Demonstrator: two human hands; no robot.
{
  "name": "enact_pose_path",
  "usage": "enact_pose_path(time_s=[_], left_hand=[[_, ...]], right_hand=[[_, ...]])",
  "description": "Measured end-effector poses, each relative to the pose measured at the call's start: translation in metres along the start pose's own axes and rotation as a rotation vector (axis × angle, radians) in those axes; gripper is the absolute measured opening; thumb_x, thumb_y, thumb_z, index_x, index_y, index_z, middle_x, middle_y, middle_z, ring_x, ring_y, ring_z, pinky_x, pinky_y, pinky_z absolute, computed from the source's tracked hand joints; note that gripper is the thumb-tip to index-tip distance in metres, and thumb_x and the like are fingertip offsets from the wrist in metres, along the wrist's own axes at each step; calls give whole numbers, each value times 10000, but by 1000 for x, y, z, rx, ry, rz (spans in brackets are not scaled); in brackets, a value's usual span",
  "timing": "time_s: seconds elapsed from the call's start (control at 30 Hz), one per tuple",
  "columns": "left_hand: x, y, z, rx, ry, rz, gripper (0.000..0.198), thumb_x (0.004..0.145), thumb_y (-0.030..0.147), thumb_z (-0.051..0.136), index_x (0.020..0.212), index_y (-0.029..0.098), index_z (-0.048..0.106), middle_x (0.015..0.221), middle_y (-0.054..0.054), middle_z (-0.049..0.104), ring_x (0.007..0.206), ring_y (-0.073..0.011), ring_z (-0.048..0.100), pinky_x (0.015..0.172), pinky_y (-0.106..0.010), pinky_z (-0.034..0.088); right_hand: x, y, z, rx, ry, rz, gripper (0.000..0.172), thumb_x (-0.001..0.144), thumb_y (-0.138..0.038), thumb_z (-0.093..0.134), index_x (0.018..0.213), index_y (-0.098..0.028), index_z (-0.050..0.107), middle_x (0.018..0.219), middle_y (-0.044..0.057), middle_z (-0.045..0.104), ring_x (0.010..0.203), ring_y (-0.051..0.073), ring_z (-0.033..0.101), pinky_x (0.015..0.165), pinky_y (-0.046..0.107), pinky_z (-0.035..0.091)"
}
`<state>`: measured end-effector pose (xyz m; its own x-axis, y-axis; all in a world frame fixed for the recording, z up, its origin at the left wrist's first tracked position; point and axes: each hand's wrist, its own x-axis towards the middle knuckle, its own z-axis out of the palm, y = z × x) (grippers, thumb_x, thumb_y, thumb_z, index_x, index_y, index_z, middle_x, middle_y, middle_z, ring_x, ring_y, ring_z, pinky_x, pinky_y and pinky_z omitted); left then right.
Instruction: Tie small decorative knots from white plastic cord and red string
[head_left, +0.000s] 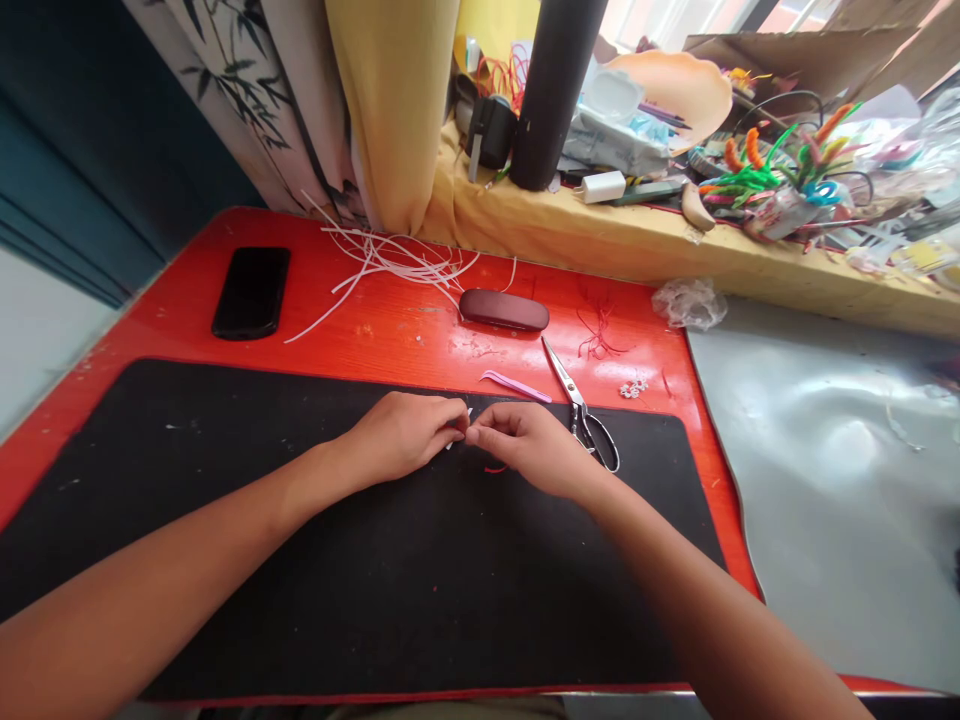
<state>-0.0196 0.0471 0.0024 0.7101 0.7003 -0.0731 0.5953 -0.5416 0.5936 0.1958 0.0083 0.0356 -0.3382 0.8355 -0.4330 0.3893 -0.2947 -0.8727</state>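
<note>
My left hand (409, 435) and my right hand (531, 446) meet fingertip to fingertip above the black mat (420, 590). Both are closed in a pinch. A small white strip (450, 445) shows at the fingers of my left hand, most of it hidden. Just under my right hand's fingers a short red thread (495, 469) sticks out; whether the fingers hold it I cannot tell. Scissors with black handles (573, 392) lie beyond my right hand, shut, partly on the mat. Pink tweezers (517, 386) rest at the mat's far edge.
On the red table (390, 345) lie a black phone (251, 292), tangled white cords (397, 258), a maroon case (504, 310), red threads (598, 335) and small white pieces (634, 388). A grey sheet (840, 480) covers the right side. Clutter fills the ledge (600, 235) behind.
</note>
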Motion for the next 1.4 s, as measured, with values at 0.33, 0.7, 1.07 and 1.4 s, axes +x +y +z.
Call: enact_pose_path(time_s=[0.33,0.7,1.07,1.4], left_hand=[[1,1,0,7,-1,-30,31,988,233,655,976,232,683,828,20,756,716,-172,693,655,-263,395],[1,2,0,-25,10,-32,69,963,189,642,947,235,691,851,20,778,734,-167,710,671,-263,417],[2,6,-2,24,16,-71,37,959,223,677,930,228,699,770,23,735,672,-169,666,628,-263,375],[1,0,3,21,36,-61,55,964,243,659,954,227,710,852,0,781,730,-188,709,657,-275,416]], right_hand=[[0,-19,-14,244,13,3,430,834,-608,755,801,-193,647,563,-78,416,500,88,325,477,237,230],[10,9,-9,193,355,-94,330,910,-526,680,859,-203,634,602,-55,517,493,109,427,489,251,326],[-7,21,17,-415,286,-153,130,968,-265,666,1023,-239,782,854,12,768,738,178,670,683,278,423],[6,28,24,-359,381,-175,77,957,-266,686,968,-235,755,895,5,776,790,181,690,717,280,449]])
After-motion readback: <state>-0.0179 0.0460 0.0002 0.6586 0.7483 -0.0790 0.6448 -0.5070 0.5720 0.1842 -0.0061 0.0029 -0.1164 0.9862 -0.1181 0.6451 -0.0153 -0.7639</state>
